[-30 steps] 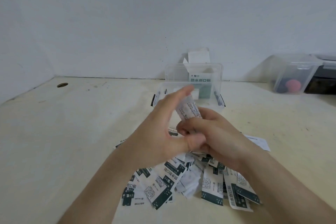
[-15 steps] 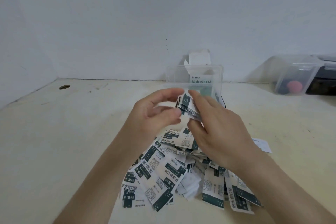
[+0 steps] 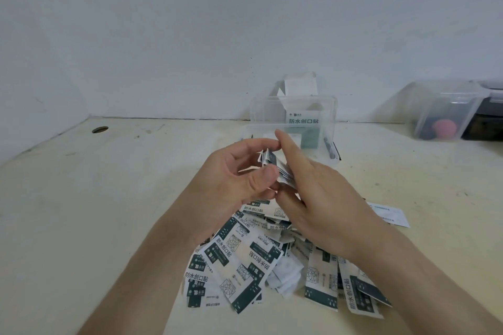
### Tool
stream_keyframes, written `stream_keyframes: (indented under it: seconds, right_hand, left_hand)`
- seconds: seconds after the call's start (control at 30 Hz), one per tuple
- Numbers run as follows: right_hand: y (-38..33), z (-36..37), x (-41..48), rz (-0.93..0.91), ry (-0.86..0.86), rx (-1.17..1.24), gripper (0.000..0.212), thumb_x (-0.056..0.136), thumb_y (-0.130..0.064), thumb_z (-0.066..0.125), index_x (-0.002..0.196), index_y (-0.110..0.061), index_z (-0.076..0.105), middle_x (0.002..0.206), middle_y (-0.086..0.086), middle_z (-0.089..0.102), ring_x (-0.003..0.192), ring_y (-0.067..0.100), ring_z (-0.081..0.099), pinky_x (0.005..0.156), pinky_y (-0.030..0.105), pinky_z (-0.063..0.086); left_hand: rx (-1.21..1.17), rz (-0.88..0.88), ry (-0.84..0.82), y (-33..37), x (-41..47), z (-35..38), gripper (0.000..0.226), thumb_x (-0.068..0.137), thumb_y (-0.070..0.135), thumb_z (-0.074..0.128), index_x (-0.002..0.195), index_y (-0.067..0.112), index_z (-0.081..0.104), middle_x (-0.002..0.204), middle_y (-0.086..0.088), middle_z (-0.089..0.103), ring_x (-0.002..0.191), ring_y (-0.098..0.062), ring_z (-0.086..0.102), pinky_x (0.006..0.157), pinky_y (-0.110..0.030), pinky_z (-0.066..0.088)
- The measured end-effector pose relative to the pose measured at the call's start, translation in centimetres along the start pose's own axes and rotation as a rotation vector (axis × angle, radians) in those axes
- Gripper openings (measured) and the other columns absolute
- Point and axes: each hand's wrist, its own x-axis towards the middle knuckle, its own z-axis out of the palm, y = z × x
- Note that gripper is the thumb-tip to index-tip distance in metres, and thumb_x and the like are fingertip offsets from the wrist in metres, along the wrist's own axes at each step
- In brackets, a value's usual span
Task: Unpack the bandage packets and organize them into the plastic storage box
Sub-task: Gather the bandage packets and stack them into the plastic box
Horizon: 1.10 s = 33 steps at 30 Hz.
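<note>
Many packets [image 3: 245, 266] — cream tabletop [image 3: 81, 212], white wall [image 3: 190, 22]

Table [image 3: 81, 212]: packet pile [image 3: 245, 266], storage box [image 3: 330, 128], paper slip [image 3: 392, 215].

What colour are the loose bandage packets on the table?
The flat paper bandage packets are white with dark green panels; head view.

Left hand [image 3: 239, 171] and right hand [image 3: 315, 198] close together, fingers [image 3: 265, 177] in pinch.
</note>
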Motion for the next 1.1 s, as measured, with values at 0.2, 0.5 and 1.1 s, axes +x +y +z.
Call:
stream_keyframes:
  seconds: [0.2, 0.5, 1.1]
  right_hand:
    - [0.1, 0.2, -0.2, 0.004, 0.026, 0.073, 0.075, 0.09, -0.029, 0.044, 0.155, -0.02, 0.007, 0.112, -0.007, 0.065, 0.086, 0.016, 0.059, 0.069, 0.031, 0.043]
    - [0.5, -0.4, 0.5, 0.283, -0.077, 0.641, 0.065, 0.088, -0.012, 0.061, 0.145, -0.032, 0.037, 0.084, -0.006, 0.059, 0.06, 0.0, 0.052, 0.059, 0.02, 0.046]
    - [2.5, -1.7, 0.1, 0.354, -0.367, 0.105, 0.034, 0.098, -0.041, 0.046, 0.077, -0.016, 0.055, 0.063, -0.005, 0.056, 0.052, 0.007, 0.045, 0.052, 0.022, 0.036]
  left_hand:
    - [0.111, 0.063, 0.109, -0.1, 0.0, 0.5, 0.039, 0.068, 0.02, 0.08, 0.105, 0.016, 0.069, 0.103, -0.008, 0.073, 0.087, -0.021, 0.07, 0.077, -0.029, 0.056]
    - [0.214, 0.094, 0.216, 0.0, -0.1, 0.7, 0.028, 0.07, 0.02, 0.075, 0.095, 0.009, 0.075, 0.088, -0.012, 0.076, 0.081, -0.024, 0.073, 0.074, -0.028, 0.058]
    - [1.171, -0.146, 0.009, -0.1, -0.5, -0.1, 0.03, 0.084, 0.039, 0.07, 0.114, 0.039, 0.067, 0.092, 0.027, 0.066, 0.078, 0.015, 0.059, 0.082, -0.014, 0.048]
